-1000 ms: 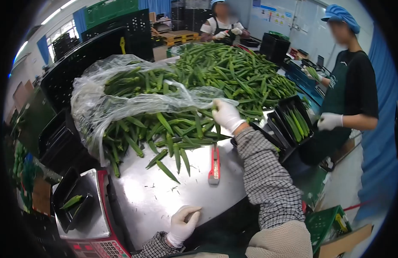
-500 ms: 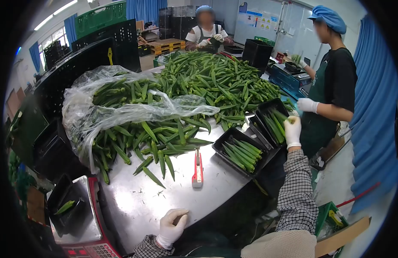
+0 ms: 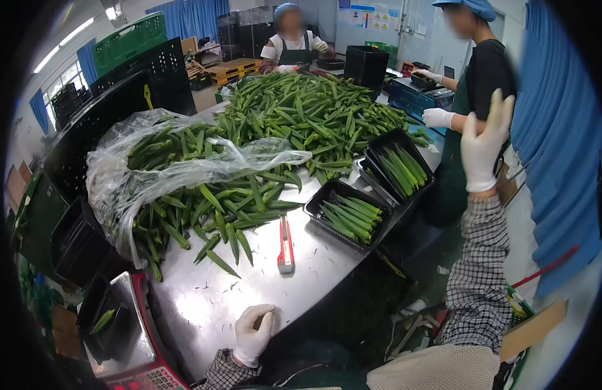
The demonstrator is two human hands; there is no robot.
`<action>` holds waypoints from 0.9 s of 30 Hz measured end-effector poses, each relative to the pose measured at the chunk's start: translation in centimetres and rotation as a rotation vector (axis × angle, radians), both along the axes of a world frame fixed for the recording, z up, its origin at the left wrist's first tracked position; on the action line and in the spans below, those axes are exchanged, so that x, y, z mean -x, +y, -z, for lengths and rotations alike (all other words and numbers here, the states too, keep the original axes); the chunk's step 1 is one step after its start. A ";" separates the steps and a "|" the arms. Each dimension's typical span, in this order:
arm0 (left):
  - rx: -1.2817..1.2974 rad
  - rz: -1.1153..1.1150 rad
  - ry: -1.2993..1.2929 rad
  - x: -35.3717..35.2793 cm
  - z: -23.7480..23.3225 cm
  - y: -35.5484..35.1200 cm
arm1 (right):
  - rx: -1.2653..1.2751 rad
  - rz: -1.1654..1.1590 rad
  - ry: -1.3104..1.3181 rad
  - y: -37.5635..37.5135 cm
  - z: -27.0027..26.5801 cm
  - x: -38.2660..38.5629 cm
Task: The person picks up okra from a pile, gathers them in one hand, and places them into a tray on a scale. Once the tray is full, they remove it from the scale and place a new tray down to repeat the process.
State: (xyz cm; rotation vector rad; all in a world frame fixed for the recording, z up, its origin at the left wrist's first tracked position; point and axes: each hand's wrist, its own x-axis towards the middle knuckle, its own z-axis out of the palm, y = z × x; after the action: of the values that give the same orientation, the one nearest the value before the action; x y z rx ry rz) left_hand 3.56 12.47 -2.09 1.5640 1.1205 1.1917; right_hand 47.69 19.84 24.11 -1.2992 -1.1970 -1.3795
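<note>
My right hand [image 3: 485,143], in a white glove, is raised at the right with its fingers apart and nothing in it. To its left, a black tray [image 3: 372,153] holds long green okra pods [image 3: 403,170]. Beside it stands a second black tray [image 3: 312,209] with a row of okra [image 3: 353,216]. My left hand [image 3: 253,333], also gloved, rests at the table's near edge with its fingers curled, thumb near the fingertips; nothing shows in it. A red and grey cutter [image 3: 286,246] lies on the metal table [image 3: 262,286] beyond my left hand.
A big okra pile [image 3: 301,110] covers the far table, partly under clear plastic [image 3: 112,175]. A red scale [image 3: 141,338] with a black tray [image 3: 96,309] stands at left. Two co-workers, one across the table [image 3: 293,42], one at right [image 3: 473,71], stand nearby.
My right hand has left the okra in the far tray, risen to the right and opened. My left hand has barely moved. The view has shifted, and the right co-worker's hands have moved.
</note>
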 end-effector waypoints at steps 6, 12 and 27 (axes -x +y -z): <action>0.034 -0.037 -0.093 0.2 0.6 -0.2 | -0.131 -0.075 -0.059 -0.7 -5.9 2.2; 0.058 -0.082 -0.261 2.2 -0.3 -2.9 | 0.412 -0.485 0.026 3.2 3.4 8.2; 0.180 -0.241 -0.312 7.0 0.6 -4.4 | 1.404 -0.700 0.192 18.7 16.7 29.1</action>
State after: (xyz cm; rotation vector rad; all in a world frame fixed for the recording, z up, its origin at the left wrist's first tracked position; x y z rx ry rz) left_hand -3.47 8.07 -2.64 1.0852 1.1917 1.3964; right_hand 18.62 38.56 7.37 -1.5110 -2.2866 0.2686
